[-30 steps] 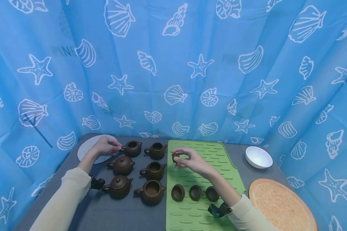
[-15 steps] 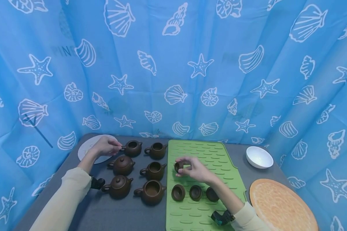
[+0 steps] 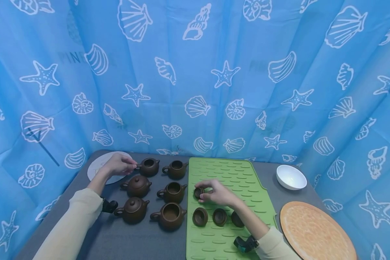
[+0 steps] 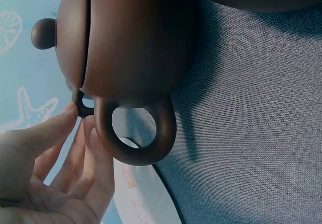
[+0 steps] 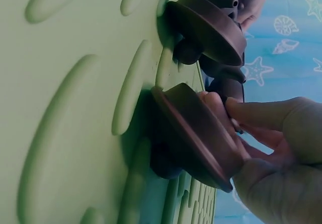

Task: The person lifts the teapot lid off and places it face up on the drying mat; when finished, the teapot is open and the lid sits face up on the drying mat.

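My left hand (image 3: 120, 165) pinches the handle of a small brown clay teapot (image 3: 149, 167) without a lid, at the back left. In the left wrist view, its handle (image 4: 84, 108) sits between thumb and fingers, behind a nearer lidded teapot (image 4: 136, 43). On the right, my right hand (image 3: 216, 191) holds a small brown teapot lid (image 3: 199, 193), hollow side showing, low over the green mat (image 3: 227, 169). Three more lids lie upturned on the mat in front of it, including the left one (image 3: 200, 217) and middle one (image 3: 220, 217). My fingers mostly hide the held lid in the right wrist view.
Two lidded teapots, a middle (image 3: 137, 186) and a front one (image 3: 134, 210), stand left. Three open teapots, including a large one (image 3: 170, 216), line the mat's left edge. Around lie a white plate (image 3: 95, 168), a white bowl (image 3: 291, 177) and a round bread-patterned mat (image 3: 316, 231).
My right hand has come down and toward the front with the lid, which has turned from edge-on to hollow side showing. My left hand stays on the teapot handle.
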Available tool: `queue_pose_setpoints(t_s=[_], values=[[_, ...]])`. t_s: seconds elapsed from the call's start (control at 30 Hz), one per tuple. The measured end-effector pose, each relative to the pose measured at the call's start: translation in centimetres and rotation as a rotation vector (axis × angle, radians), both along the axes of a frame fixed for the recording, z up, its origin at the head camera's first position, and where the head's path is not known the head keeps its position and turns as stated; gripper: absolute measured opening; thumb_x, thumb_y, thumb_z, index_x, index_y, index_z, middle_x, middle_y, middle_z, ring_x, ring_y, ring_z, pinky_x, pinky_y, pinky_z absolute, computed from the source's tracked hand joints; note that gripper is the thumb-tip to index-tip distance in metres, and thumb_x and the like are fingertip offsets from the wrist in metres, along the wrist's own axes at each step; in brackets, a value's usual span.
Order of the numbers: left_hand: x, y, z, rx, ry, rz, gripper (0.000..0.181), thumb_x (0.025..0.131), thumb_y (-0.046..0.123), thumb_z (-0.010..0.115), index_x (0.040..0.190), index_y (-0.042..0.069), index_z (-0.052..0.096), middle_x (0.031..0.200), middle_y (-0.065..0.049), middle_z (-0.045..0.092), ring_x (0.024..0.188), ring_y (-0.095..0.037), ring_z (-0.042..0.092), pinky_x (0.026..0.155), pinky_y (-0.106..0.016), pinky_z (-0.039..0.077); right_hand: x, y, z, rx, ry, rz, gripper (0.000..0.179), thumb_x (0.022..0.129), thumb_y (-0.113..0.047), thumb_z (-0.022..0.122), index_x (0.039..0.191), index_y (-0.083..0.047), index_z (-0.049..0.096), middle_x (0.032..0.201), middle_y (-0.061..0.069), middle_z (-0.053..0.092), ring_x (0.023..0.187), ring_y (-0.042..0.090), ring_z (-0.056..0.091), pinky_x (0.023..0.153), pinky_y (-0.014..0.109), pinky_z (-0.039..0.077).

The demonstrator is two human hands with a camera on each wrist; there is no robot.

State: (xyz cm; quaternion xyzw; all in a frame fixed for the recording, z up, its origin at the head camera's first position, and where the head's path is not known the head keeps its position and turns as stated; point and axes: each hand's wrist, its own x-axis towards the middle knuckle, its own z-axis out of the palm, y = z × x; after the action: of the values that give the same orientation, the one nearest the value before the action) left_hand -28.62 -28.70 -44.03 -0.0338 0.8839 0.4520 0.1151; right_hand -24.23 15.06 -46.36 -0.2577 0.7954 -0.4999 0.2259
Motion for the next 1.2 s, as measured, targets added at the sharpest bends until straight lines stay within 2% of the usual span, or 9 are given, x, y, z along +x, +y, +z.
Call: queue_pose_setpoints(t_s=[0.33, 0.5, 0.7, 0.9, 1.03, 1.2], values=[[0.17, 0.35, 0.03, -0.005, -0.003, 0.012, 0.028, 0.108, 0.018, 0.067, 0.127, -0.002, 0.075, 0.121, -0.026, 0.075, 0.111, -0.037, 0.075, 0.095, -0.044, 0.066, -0.25, -0.19, -0.19, 0.097, 0.061, 0.033, 0.044, 0.097, 0.011, 0.067, 0.141, 0.012, 0.063, 0.136, 0.032, 0.067, 0.081, 0.025, 0.080, 0.075, 0.040, 0.069], [-0.24, 0.03, -0.13, -0.002, -0.008, 0.013, 0.027, 0.108, 0.018, 0.067, 0.126, 0.000, 0.075, 0.118, -0.023, 0.076, 0.111, -0.037, 0.075, 0.093, -0.042, 0.067, -0.43, -0.19, -0.05, 0.109, 0.089, 0.066, 0.044, 0.099, 0.003, 0.071, 0.141, 0.011, 0.062, 0.132, 0.031, 0.069, 0.082, 0.028, 0.080, 0.073, 0.038, 0.069], [-0.48, -0.15, -0.23, -0.007, -0.006, 0.011, 0.026, 0.108, 0.018, 0.067, 0.125, 0.001, 0.076, 0.115, -0.021, 0.077, 0.109, -0.037, 0.075, 0.091, -0.041, 0.067, -0.41, -0.04, 0.06, 0.126, 0.085, 0.064, 0.046, 0.101, -0.004, 0.072, 0.144, 0.009, 0.061, 0.139, 0.031, 0.066, 0.076, 0.029, 0.077, 0.069, 0.040, 0.067], [-0.21, 0.00, -0.22, -0.003, -0.007, 0.013, 0.027, 0.108, 0.020, 0.068, 0.126, 0.001, 0.076, 0.119, -0.023, 0.076, 0.111, -0.036, 0.075, 0.097, -0.046, 0.066, -0.54, 0.34, 0.16, 0.094, 0.067, 0.024, 0.047, 0.104, -0.013, 0.072, 0.146, 0.004, 0.060, 0.146, 0.032, 0.059, 0.072, 0.023, 0.073, 0.064, 0.030, 0.061], [0.10, -0.02, -0.19, -0.008, 0.001, 0.004, 0.029, 0.108, 0.021, 0.068, 0.127, -0.001, 0.075, 0.122, -0.025, 0.076, 0.112, -0.038, 0.075, 0.100, -0.050, 0.065, -0.59, 0.38, 0.38, 0.074, 0.077, 0.029, 0.048, 0.104, -0.014, 0.072, 0.147, 0.004, 0.059, 0.146, 0.033, 0.058, 0.071, 0.032, 0.072, 0.064, 0.032, 0.060], [0.41, -0.45, -0.13, -0.005, -0.004, 0.009, 0.032, 0.108, 0.021, 0.069, 0.127, -0.003, 0.074, 0.123, -0.026, 0.075, 0.110, -0.036, 0.076, 0.099, -0.049, 0.065, -0.48, 0.10, 0.73, 0.045, 0.069, 0.030, 0.047, 0.104, -0.012, 0.071, 0.146, 0.008, 0.059, 0.140, 0.035, 0.061, 0.077, 0.046, 0.073, 0.069, 0.047, 0.066]])
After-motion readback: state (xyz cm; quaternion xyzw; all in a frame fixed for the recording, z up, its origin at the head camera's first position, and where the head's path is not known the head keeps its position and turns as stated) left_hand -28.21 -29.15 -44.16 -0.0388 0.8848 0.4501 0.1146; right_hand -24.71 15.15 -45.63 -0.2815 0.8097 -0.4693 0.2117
